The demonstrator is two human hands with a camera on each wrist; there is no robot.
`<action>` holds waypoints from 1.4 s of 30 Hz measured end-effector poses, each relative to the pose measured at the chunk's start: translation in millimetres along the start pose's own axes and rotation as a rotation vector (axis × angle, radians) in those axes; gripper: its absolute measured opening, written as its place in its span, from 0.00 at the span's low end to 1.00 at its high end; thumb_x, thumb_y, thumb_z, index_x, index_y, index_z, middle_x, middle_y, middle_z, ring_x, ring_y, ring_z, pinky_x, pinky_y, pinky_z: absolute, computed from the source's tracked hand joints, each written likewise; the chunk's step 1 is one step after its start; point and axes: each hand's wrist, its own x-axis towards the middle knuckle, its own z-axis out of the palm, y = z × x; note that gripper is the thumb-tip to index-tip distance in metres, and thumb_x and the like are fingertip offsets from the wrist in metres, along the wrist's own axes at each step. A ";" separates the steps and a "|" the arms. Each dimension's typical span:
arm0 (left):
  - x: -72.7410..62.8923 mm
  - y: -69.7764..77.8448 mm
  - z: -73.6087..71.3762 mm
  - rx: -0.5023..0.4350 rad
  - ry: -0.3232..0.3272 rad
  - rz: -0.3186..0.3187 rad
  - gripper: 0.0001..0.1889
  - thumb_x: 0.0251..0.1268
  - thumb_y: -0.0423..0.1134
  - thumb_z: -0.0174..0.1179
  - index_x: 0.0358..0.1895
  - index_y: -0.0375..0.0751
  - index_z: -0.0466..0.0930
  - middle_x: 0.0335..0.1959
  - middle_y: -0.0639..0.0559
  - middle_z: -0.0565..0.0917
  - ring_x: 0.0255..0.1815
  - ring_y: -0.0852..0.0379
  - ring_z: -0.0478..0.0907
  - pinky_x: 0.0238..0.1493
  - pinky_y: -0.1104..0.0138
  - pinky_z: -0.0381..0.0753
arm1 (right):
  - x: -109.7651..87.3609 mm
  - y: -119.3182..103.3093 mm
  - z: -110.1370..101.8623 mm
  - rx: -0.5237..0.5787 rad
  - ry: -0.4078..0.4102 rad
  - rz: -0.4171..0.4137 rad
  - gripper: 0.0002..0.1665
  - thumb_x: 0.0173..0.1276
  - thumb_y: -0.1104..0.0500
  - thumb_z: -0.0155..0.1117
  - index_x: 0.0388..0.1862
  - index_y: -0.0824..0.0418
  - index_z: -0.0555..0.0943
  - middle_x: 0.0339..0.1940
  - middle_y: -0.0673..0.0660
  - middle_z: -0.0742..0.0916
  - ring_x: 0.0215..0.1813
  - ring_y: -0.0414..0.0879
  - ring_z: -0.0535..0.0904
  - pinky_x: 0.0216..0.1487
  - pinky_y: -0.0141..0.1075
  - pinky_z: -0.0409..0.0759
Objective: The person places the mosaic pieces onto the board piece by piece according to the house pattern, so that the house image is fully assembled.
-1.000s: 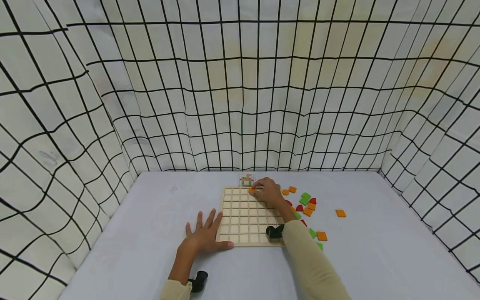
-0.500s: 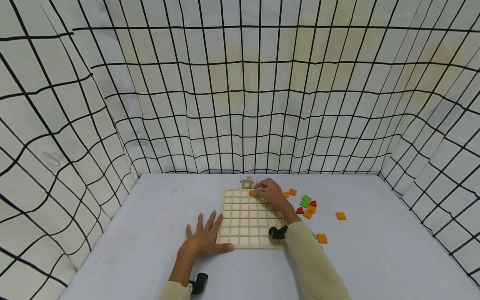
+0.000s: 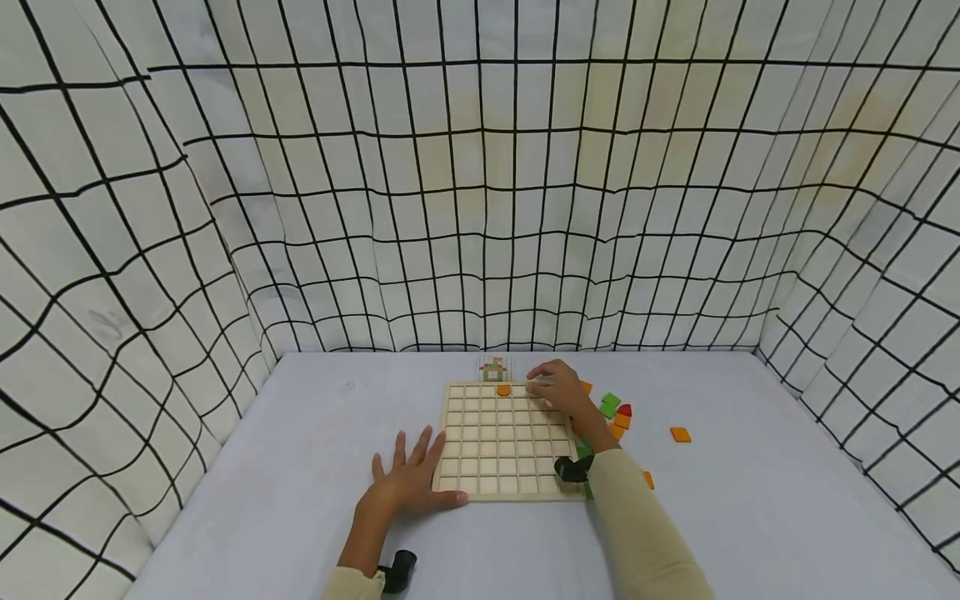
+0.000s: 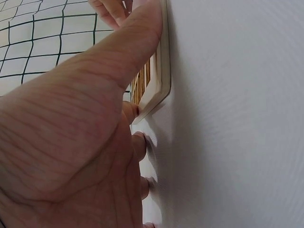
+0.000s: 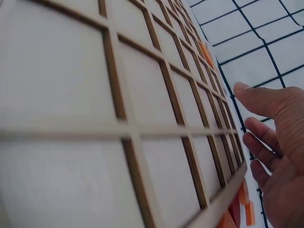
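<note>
A wooden grid board (image 3: 487, 450) with square cells lies flat on the white table. One round-looking orange piece (image 3: 503, 390) sits in a cell of its far row. My left hand (image 3: 408, 483) spreads its fingers at the near left corner; in the left wrist view the thumb (image 4: 137, 38) lies along the board's edge. My right hand (image 3: 558, 390) hovers over the far right corner of the board. In the right wrist view its fingers (image 5: 263, 147) are loosely bent, with a gap to the thumb and nothing between them.
Right of the board lie loose green pieces (image 3: 610, 406), a red piece (image 3: 624, 410) and orange pieces, partly hidden by my right arm. One orange square (image 3: 680, 435) lies farther right. A small pattern card (image 3: 495, 369) stands behind the board. White walls with black grid lines surround the table.
My right hand has let go of the orange piece, which stays in the far row, and has moved right toward the loose pieces. The left hand keeps its place.
</note>
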 end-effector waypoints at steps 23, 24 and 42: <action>-1.4 2.7 -1.3 0.003 -0.009 0.002 0.56 0.52 0.69 0.64 0.79 0.46 0.48 0.81 0.43 0.45 0.79 0.30 0.32 0.67 0.28 0.34 | -26.0 41.7 -54.0 -0.139 0.045 0.088 0.14 0.66 0.56 0.69 0.44 0.65 0.85 0.56 0.67 0.80 0.63 0.63 0.72 0.68 0.59 0.65; -1.6 3.0 -1.5 0.004 -0.009 0.001 0.56 0.52 0.69 0.64 0.79 0.46 0.48 0.81 0.43 0.46 0.79 0.30 0.32 0.67 0.27 0.34 | -26.3 42.9 -54.6 -0.152 0.043 0.085 0.14 0.66 0.57 0.68 0.45 0.65 0.85 0.56 0.67 0.80 0.63 0.63 0.72 0.68 0.59 0.64; -3.0 5.9 -3.6 -0.008 -0.005 -0.008 0.55 0.52 0.67 0.65 0.78 0.46 0.49 0.81 0.42 0.46 0.79 0.30 0.32 0.67 0.28 0.33 | -24.1 46.6 -51.0 -0.204 0.058 0.084 0.12 0.64 0.57 0.70 0.44 0.61 0.86 0.58 0.68 0.80 0.64 0.64 0.69 0.67 0.60 0.65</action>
